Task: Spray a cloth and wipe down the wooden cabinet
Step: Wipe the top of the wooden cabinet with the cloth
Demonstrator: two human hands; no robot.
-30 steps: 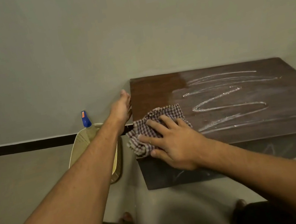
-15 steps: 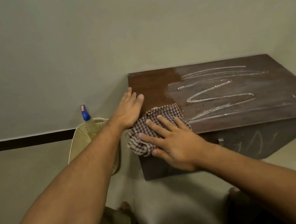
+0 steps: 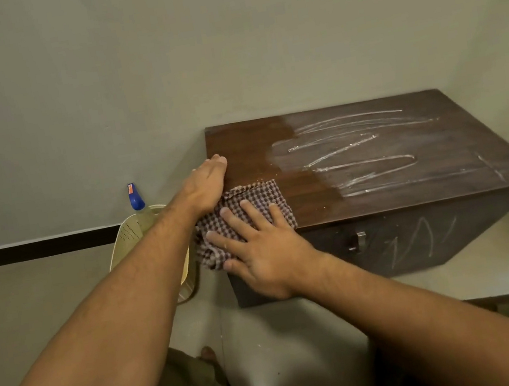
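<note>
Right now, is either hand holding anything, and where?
Nothing gripped. The right hand lies flat, fingers spread, pressing the cloth on the cabinet's near left corner. The left hand rests flat on the cabinet's left edge.

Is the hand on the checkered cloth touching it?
Touching. The head view shows the right hand pressed flat on the cloth, fingers spread over it.

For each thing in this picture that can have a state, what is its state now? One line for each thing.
wooden cabinet: shut; top wiped clean at the left, dusty with white streaks at the right.
checked cloth: crumpled, flat on the cabinet's front left corner.
right hand: open, pressed flat on the cloth.
left hand: open, flat on the cabinet's left edge.
spray bottle: upright in the basket.
basket: on the floor beside the cabinet.
</note>
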